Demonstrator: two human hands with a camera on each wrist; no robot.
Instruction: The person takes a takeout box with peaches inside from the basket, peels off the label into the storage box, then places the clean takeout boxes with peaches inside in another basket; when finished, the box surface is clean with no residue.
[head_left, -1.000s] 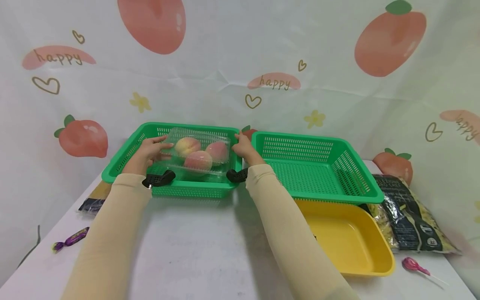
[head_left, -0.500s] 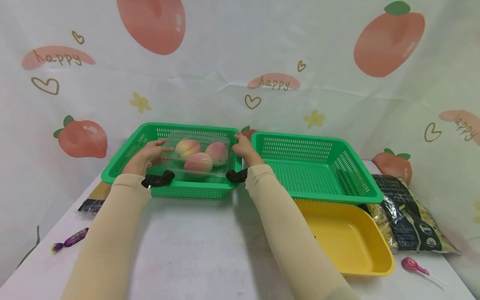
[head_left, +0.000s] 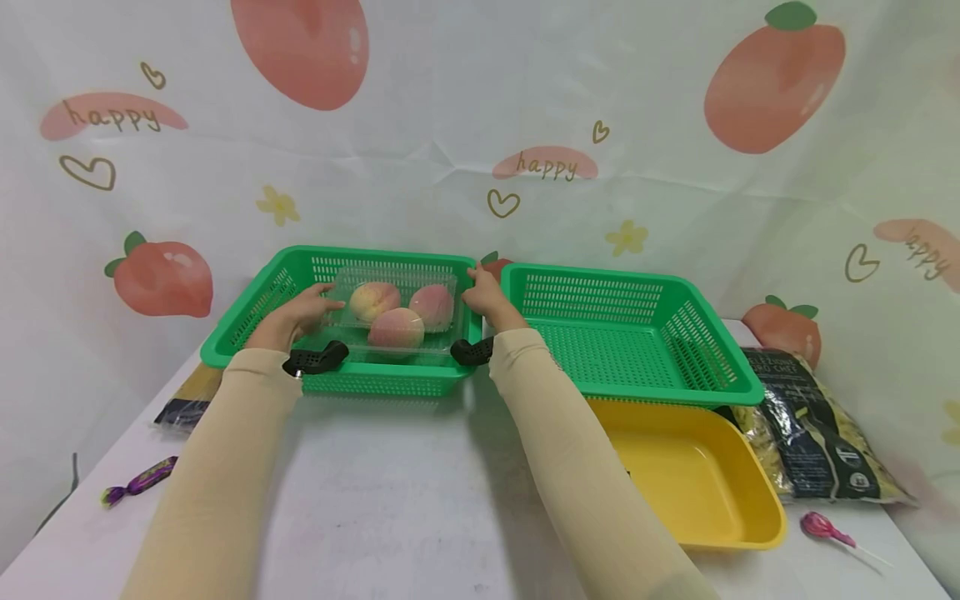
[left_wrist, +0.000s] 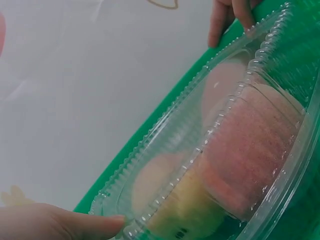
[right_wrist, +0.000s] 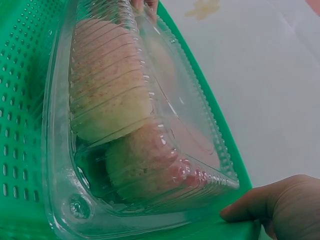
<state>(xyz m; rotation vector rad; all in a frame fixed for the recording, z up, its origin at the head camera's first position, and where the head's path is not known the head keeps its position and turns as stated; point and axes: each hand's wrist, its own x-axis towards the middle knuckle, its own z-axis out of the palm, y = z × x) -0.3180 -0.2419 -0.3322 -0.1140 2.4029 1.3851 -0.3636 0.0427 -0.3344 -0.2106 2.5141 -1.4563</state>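
Here a clear plastic clamshell box [head_left: 395, 312] holding three peaches [head_left: 396, 327] sits inside the left green basket [head_left: 247, 321], which stands toward the far left of the table [head_left: 390, 492]. The left hand [head_left: 294, 317] is at the box's left end; in the left wrist view its thumb [left_wrist: 75, 224] lies flat along the ribbed rim, so the grip looks loose and barely closed, though the other fingers are hidden and I cannot tell whether they curl under the box. The right hand [head_left: 486, 298] is at the box's right end, beside the basket's right wall; its grip appears relaxed, with a fingertip [right_wrist: 250, 207] touching or just beside the box's corner. A second green basket [head_left: 712, 367] stands just to the right of the first, their rims nearly touching. A yellow tray [head_left: 750, 508] lies in front of it, partly tucked under its near edge. A dark printed bag [head_left: 817, 442] rests at the right edge of the table, with a pink lollipop [head_left: 821, 527] near the front right corner. A purple wrapped sweet [head_left: 142, 481] lies near the left edge, and a dark flat packet [head_left: 183, 404] lies just left of the left basket.
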